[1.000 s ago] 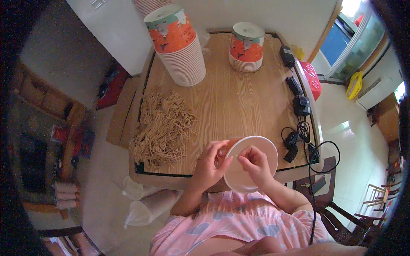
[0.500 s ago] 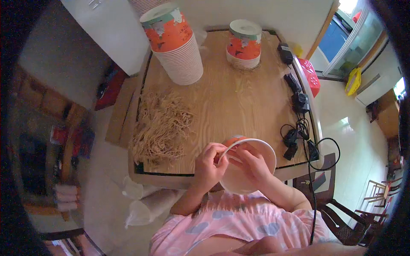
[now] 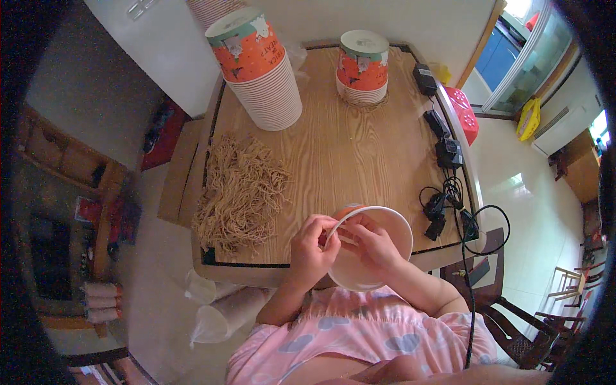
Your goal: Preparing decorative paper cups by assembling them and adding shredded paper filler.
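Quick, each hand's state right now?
Left hand: closed, holding the paper bucket by its left rim.
Right hand: inside the bucket; whether it grips anything cannot be told.

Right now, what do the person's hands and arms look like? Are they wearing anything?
The left hand and right hand are bare: I see no gloves, rings or bracelets. The forearms are bare too. Above them come loose pink sleeves, part of a pink top with rounded grey-blue patches.

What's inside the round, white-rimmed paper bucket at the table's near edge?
The right hand reaches into the bucket, beside bare pale inner wall. What the hand covers cannot be seen.
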A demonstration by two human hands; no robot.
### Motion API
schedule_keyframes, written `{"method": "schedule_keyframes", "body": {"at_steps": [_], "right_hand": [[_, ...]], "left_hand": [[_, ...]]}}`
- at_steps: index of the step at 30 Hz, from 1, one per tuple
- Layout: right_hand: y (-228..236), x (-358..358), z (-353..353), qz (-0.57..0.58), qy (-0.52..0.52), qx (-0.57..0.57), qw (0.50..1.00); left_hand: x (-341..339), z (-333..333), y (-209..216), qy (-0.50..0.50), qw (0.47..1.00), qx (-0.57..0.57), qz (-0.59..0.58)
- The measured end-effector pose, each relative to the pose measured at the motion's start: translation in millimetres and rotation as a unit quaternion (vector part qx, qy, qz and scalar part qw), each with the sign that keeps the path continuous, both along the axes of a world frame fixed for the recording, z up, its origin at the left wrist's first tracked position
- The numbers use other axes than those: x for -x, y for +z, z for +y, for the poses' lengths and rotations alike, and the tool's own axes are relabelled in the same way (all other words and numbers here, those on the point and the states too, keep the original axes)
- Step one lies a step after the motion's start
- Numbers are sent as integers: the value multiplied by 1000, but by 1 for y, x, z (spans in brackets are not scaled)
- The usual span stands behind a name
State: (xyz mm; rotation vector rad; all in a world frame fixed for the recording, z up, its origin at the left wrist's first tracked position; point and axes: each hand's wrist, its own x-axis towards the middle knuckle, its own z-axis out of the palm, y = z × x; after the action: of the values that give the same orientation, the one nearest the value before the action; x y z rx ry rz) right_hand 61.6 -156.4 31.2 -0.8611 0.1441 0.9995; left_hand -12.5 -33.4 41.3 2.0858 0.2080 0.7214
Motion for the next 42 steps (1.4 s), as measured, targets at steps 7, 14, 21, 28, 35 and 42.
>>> {"method": "schedule_keyframes", "body": {"at_steps": [7, 14, 21, 28, 35, 42], "right_hand": [[-7, 0, 1, 6, 6, -14, 1000], [-10, -1, 0, -2, 9, -19, 1000], [-12, 0, -1, -3, 6, -13, 1000], [-1, 1, -3, -20, 11, 1, 1000], [-16, 0, -4, -17, 24, -12, 999], [-13, -1, -4, -19, 34, 1, 999]], "left_hand": [[1, 0, 4, -4, 1000, -11, 0], [3, -3, 7, -8, 1000, 5, 13], [5, -3, 11, -25, 999, -19, 22], [5, -2, 6, -28, 999, -26, 10], [5, -1, 6, -15, 999, 13, 39], [4, -2, 4, -11, 999, 16, 32]]}}
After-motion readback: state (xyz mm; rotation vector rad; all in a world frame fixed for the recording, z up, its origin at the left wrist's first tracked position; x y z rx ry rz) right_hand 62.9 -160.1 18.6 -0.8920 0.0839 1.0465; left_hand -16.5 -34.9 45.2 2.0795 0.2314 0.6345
